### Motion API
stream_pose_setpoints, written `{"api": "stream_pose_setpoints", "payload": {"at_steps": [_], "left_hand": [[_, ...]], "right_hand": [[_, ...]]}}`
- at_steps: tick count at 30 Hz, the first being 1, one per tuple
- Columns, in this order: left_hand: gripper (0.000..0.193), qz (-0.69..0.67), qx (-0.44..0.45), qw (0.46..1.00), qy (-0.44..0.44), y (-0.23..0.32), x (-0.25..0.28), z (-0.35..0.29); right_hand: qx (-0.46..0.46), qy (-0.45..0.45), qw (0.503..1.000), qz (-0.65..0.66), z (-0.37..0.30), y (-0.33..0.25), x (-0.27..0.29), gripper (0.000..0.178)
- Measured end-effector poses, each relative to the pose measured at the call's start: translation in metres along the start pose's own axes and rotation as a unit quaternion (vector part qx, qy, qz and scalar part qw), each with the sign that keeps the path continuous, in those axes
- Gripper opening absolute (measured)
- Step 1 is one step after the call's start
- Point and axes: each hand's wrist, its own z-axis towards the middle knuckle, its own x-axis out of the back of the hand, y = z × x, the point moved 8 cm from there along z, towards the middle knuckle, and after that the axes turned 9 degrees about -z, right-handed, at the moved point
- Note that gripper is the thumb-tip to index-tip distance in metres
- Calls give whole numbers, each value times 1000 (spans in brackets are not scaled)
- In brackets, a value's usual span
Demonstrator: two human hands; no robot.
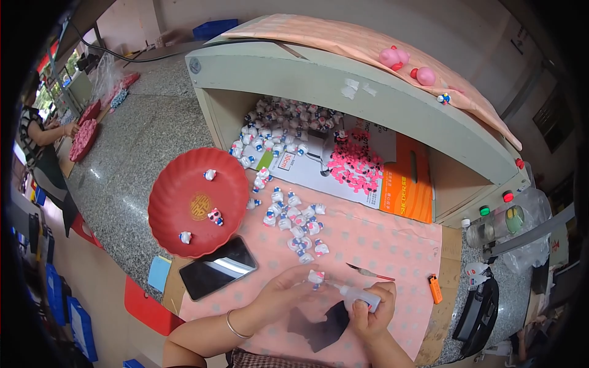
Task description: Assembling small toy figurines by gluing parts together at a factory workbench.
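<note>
My left hand (pixel 283 297), with a bangle on its wrist, pinches a small white figurine (pixel 316 277) with blue and pink parts. In my right hand (pixel 375 319) is a small whitish squeeze bottle (pixel 362 297), tilted so that its thin nozzle points left at the figurine. Whether the nozzle touches it I cannot tell. Under the hands, a dark grey sheet (pixel 325 330) lies on the pink cloth (pixel 392 248). Just beyond them sit several more white figurines (pixel 297 219) in a loose cluster. A thin paintbrush (pixel 370 272) lies beyond the bottle.
A red scalloped tray (pixel 172 184) holds three figurines at the left, beside a black phone (pixel 218 267). An arched cabinet (pixel 270 64) shelters heaped white figurines (pixel 288 119) and pink pieces (pixel 356 162). An orange lighter (pixel 435 288) lies right. Another person (pixel 40 132) works far left.
</note>
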Motion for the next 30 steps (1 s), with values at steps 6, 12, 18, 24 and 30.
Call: {"api": "stream_pose_setpoints", "payload": {"at_steps": [6,12,18,24,30], "left_hand": [[39,18,-12,1000,10,4,1,-2],[37,10,-37,999,27,8,2,-2],[38,3,-38,999,31,7,5,-1],[38,20,-48,998,24,8,5,-2],[40,48,-44,998,20,4,6,-3]], "right_hand": [[0,-2,1000,-15,1,-4,2,25],[5,-9,1000,-14,0,-5,-1,25],[6,-18,1000,5,-1,-3,-7,24],[-22,-9,999,29,-2,0,-11,22],[-25,9,999,23,-5,-2,-6,22]]}}
